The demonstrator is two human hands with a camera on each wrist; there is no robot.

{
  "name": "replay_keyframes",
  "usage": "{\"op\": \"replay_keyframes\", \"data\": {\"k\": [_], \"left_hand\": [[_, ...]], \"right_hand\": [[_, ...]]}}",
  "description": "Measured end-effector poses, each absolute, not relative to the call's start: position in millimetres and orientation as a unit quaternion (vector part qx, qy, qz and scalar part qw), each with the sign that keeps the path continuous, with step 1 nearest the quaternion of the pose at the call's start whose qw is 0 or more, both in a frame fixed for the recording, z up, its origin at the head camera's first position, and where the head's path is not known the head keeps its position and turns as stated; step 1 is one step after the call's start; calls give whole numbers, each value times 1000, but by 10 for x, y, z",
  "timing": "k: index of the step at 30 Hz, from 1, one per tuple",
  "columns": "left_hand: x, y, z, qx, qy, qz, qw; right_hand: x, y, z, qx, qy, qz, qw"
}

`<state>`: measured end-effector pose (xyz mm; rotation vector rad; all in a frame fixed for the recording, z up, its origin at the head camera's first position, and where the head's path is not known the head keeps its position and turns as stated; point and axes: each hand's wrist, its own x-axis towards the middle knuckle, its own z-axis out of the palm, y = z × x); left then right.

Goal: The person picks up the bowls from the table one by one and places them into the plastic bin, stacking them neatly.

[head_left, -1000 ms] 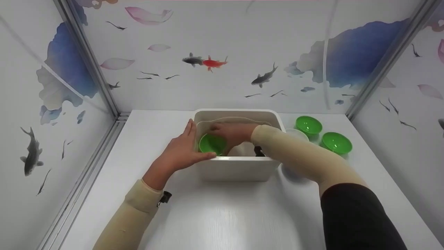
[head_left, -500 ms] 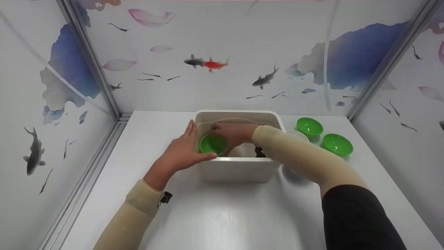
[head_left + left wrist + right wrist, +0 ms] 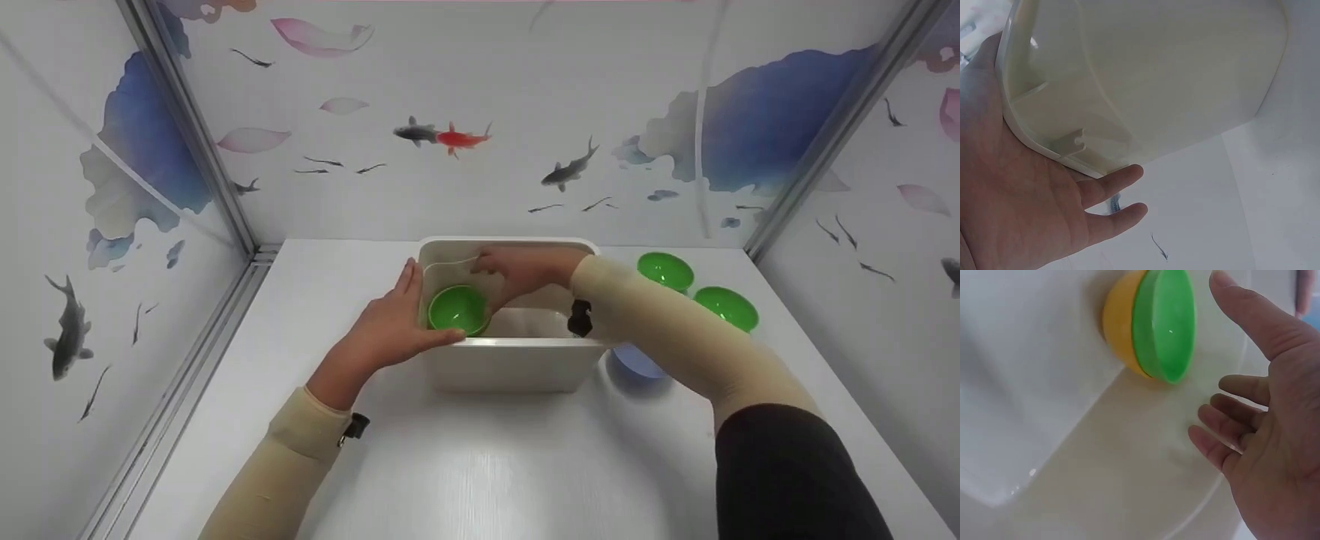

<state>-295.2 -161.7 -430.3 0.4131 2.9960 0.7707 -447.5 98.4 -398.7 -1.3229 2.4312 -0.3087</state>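
Observation:
In the head view, a green bowl [image 3: 457,310] sits at the left end of a white plastic bin [image 3: 502,367]. The right wrist view shows this green bowl nested in a yellow-orange bowl [image 3: 1119,323] on the bin's floor. My right hand [image 3: 521,270] is inside the bin, just right of the bowls. Its fingers are spread and apart from them in the right wrist view, with nothing held. My left hand [image 3: 390,322] rests against the bin's front left corner, thumb along the front rim and straight fingers along the outer left side.
Two more green bowls, a farther one [image 3: 665,271] and a nearer one [image 3: 726,308], stand on the white table [image 3: 480,465] right of the bin. A bluish round dish [image 3: 639,361] is partly hidden under my right forearm. Printed panels enclose the table.
My right hand has let go of the green bowl and lifted up and to the right, uncovering more of it. The left hand stays at the bin's corner.

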Motion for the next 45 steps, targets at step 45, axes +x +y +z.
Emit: {"op": "replay_keyframes", "data": {"k": [45], "left_hand": [[-2938,-1595,-4293,121,959,256,18]], "right_hand": [[-3282,3311,-4171,-312,873,-360,-98]]}}
